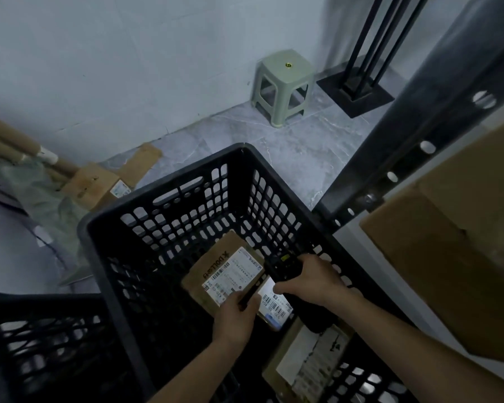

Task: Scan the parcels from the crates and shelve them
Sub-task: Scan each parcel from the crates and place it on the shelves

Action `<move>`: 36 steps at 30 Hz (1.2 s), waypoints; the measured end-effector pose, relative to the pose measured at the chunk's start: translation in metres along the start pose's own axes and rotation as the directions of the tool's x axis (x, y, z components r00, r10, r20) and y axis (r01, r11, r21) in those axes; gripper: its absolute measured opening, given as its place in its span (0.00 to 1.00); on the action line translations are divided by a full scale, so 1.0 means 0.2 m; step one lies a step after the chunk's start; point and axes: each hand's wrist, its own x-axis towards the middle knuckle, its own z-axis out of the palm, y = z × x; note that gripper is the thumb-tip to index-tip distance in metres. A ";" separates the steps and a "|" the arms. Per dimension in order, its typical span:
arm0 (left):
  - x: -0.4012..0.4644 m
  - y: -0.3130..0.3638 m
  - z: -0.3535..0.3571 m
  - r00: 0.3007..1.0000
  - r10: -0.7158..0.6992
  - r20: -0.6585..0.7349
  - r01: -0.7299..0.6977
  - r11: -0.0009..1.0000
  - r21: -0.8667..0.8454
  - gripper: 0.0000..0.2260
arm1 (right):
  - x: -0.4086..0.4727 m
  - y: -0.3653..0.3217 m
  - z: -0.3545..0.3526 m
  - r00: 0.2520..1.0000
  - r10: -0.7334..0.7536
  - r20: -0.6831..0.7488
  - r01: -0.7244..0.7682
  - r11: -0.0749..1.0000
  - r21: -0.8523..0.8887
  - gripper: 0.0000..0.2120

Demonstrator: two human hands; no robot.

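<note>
Left hand [235, 312] grips the parcel [221, 271] inside the crate [169, 196]; right hand [314, 282] grasps the scanner [285, 267] beside it. Risk: a tilted label in dim light may cause a misread.

Lower centre of my frame: black crate [169, 216], brown parcel [216, 274] inside, gripped by my left hand [236, 312]. My right hand [312, 280] holds a dark scanner [285, 266]. Upper centre: green stool [282, 85].
</note>
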 end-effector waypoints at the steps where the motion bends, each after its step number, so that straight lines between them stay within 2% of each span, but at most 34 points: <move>1: 0.00 0.00 0.01 1.000 -0.008 0.012 0.008 0.999 -0.035 0.18 | 0.00 0.01 0.01 1.000 0.001 0.009 -0.001 1.000 -0.001 0.36; 6: 0.03 -0.03 0.03 0.999 -0.042 -0.012 0.040 0.990 -0.133 0.06 | 0.01 0.04 0.02 1.000 -0.010 0.009 0.010 1.000 0.008 0.27; 11: 0.01 -0.03 0.01 0.997 -0.070 -0.039 0.059 0.972 -0.229 0.19 | -0.02 0.05 0.02 1.000 -0.020 -0.015 0.021 0.996 0.089 0.24; 17: -0.05 -0.01 -0.04 0.992 -0.096 -0.088 0.064 0.947 -0.316 0.21 | -0.11 0.02 -0.03 0.998 -0.031 -0.062 0.041 0.983 0.177 0.22; 23: -0.13 0.06 -0.17 0.983 -0.010 -0.181 -0.053 0.938 -0.343 0.13 | -0.26 -0.01 -0.05 0.998 -0.054 -0.045 0.065 0.952 0.299 0.28; 25: -0.16 0.10 -0.24 0.979 0.023 -0.203 -0.091 0.938 -0.333 0.11 | -0.31 -0.03 -0.06 0.995 -0.072 -0.070 0.093 0.929 0.359 0.36; 27: -0.22 0.13 -0.30 0.975 0.076 -0.211 -0.142 0.937 -0.319 0.12 | -0.37 -0.06 -0.07 0.992 -0.073 -0.104 0.110 0.902 0.418 0.43; 29: -0.30 0.17 -0.36 0.966 0.149 -0.210 -0.209 0.930 -0.303 0.14 | -0.43 -0.09 -0.08 0.990 -0.078 -0.120 0.125 0.875 0.468 0.44; 32: -0.43 0.25 -0.43 0.946 0.247 -0.211 -0.305 0.900 -0.312 0.16 | -0.56 -0.13 -0.11 0.986 -0.096 -0.137 0.155 0.833 0.530 0.37; 36: -0.65 0.33 -0.51 0.939 0.297 -0.171 -0.341 0.866 -0.365 0.18 | -0.77 -0.19 -0.15 0.977 -0.122 -0.172 0.203 0.771 0.604 0.22</move>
